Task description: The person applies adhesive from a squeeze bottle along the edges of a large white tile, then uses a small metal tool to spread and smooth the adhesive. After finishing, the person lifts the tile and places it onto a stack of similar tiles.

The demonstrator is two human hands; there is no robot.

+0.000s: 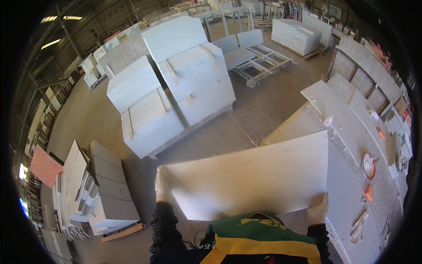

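A large pale stone slab (255, 171) with faint veining is held up in front of my body, tilted, its lower edge near my green and yellow apron (259, 233). My left hand (163, 184), in a white glove, is closed round the slab's left edge near the upper corner. Lower down on the opposite side, my right hand (318, 211), also gloved, grips the lower right corner. Fingers behind the slab are hidden. Dark sleeves cover both forearms.
Stacked white slabs (198, 66) on a pallet stand ahead. Cartons (112, 189) sit at the left on a wooden pallet (123, 232). A long worktable (347, 176) at the right carries a bowl (368, 166), orange blocks (369, 192) and gloves (359, 227). Another slab stack (294, 37) is farther back.
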